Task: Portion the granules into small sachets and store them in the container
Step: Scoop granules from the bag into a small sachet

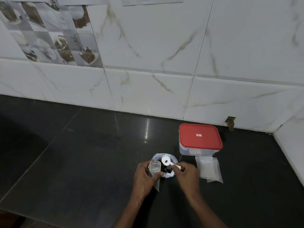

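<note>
Scoop (165, 161), pinched by the right hand (187, 174) over the granules (164, 169), sits just right of the open sachet (154, 167) the left hand (144, 176) grips.

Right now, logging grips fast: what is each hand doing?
Left hand: holds a small sachet, mouth open.
Right hand: pinches the white scoop by its handle, over the granule bag.

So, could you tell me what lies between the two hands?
Head view: the open bag of dark granules sits between the left hand, holding a sachet, and the right hand, holding the white spoon over it.
</note>
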### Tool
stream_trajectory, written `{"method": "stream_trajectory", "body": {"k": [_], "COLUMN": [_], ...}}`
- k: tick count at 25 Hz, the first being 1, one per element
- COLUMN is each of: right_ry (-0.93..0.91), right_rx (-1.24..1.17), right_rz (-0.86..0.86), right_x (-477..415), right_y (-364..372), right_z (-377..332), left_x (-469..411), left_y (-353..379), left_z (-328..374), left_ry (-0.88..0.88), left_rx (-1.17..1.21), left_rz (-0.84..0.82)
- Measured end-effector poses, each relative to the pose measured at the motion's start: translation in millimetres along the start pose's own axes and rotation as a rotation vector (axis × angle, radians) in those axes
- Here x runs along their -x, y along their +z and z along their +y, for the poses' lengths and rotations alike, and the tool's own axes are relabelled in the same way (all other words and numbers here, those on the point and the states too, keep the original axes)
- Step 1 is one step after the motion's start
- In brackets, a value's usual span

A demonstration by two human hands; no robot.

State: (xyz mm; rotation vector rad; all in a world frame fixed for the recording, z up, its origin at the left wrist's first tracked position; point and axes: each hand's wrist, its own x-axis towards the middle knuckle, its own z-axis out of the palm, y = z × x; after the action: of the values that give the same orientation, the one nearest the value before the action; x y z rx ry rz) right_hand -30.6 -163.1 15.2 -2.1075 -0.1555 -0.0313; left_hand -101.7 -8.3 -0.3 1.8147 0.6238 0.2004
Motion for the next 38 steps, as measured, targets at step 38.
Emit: {"method": "stream_trajectory", "body": {"k": [38], "right_ry": [-0.475], "right_rx": [0.755], "right_rz": [-0.033], "right_x": [28.8], "right_y": [2.2], "right_z": [33.5], "left_x": [12.3], "left_y": [-9.0], "left_z": [3.7], "left_ry": [-0.005], "left_rx": [0.006], "left_rz": [-0.007]}}
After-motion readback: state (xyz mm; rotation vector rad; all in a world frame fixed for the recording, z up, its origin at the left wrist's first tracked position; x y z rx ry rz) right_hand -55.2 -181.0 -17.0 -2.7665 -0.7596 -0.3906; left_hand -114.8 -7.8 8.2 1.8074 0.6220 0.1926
